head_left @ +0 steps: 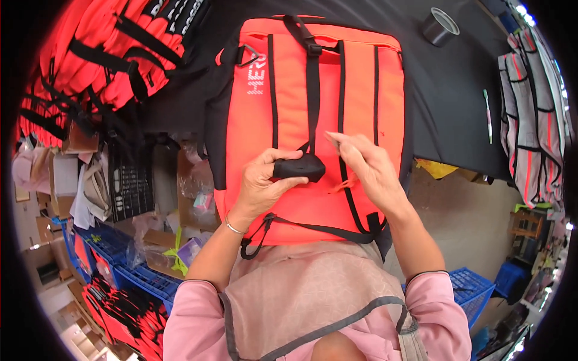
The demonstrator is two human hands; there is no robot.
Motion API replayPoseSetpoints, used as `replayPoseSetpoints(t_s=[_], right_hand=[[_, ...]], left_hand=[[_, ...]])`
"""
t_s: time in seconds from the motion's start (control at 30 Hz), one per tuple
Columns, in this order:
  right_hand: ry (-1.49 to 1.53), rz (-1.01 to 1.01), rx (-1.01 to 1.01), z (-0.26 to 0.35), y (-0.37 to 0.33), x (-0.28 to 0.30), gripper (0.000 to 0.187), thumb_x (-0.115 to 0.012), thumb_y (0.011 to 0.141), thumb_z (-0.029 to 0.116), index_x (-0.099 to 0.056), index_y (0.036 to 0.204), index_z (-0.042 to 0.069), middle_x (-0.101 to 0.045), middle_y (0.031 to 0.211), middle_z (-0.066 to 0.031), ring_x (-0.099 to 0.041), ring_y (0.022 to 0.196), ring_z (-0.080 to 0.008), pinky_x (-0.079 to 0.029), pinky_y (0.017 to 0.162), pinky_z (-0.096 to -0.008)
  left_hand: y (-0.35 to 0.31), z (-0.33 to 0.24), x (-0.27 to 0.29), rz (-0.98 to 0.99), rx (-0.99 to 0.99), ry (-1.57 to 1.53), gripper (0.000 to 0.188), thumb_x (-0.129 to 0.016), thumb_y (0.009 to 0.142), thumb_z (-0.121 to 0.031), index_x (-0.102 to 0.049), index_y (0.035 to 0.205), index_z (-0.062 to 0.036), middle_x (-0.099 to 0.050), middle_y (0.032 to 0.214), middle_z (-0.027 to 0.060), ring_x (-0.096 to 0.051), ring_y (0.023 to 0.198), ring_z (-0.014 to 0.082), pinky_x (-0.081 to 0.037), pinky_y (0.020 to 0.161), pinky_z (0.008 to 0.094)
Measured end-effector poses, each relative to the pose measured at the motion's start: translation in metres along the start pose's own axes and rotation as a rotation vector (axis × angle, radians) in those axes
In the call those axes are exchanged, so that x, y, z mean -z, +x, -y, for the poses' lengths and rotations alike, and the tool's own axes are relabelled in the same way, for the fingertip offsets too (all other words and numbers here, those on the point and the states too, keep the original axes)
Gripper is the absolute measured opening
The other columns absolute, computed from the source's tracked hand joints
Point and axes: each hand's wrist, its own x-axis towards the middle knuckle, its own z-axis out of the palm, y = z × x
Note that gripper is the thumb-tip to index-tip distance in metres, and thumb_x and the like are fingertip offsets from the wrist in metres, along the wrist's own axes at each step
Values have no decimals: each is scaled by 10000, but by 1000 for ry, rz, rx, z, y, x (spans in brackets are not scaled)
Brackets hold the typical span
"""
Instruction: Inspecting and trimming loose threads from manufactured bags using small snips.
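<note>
A bright red-orange backpack (328,114) lies with its padded shoulder straps facing up. Between thumb and fingers, my left hand (263,178) grips a folded black fabric piece (306,166) above the lower part of the bag. A black webbing strap (313,90) with a buckle runs down toward that piece. To its right, my right hand (368,168) is raised with thumb and fingers pinched together. Something small may be between those fingertips, but I cannot make it out. A thin red strand (345,183) shows beside the right palm.
More red-and-black bags (90,60) are heaped at far left. A dark metal cup (441,27) and a toothbrush (487,117) lie on the black table cover (445,90). Grey fabric pieces (530,120) sit at right. Blue crates (141,268) stand below left.
</note>
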Motion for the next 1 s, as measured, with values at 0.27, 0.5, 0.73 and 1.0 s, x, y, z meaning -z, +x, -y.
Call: replayPoseSetpoints(t_s=[0.27, 0.5, 0.73, 1.0], right_hand=[[-651, -141, 438, -12, -21, -21, 212, -765, 833, 159, -647, 930, 13, -646, 795, -100, -656, 661, -194, -517, 567, -302], [-759, -140, 557, -18, -7, -22, 214, -777, 806, 193, -627, 855, 48, -640, 762, -83, -632, 634, -235, -493, 529, -345], [-859, -124, 640, -16, -5, -21, 202, -787, 776, 169, -626, 828, 59, -634, 756, -58, -621, 642, -235, -491, 538, -351], [-510, -80, 318, -6, -4, -17, 170, -789, 771, 81, -648, 836, 11, -621, 731, -92, -614, 616, -216, -502, 561, -298]], left_hand=[[3, 1, 0, -25, 22, -48, 281, -795, 747, 5, -751, 1021, -38, -703, 1116, 94, -684, 988, 179, -545, 880, 287], [1, 8, 0, 1, -7, -81, 300, -784, 739, 27, -759, 1021, -72, -704, 1117, 89, -682, 999, 180, -549, 886, 293], [0, 8, 0, -6, 32, -182, 287, -790, 735, 29, -761, 1003, -71, -707, 1106, 82, -675, 1007, 175, -548, 894, 290], [1, 13, 3, 15, 40, -200, 261, -792, 741, 24, -762, 984, -67, -703, 1109, 78, -667, 1001, 165, -547, 890, 289]])
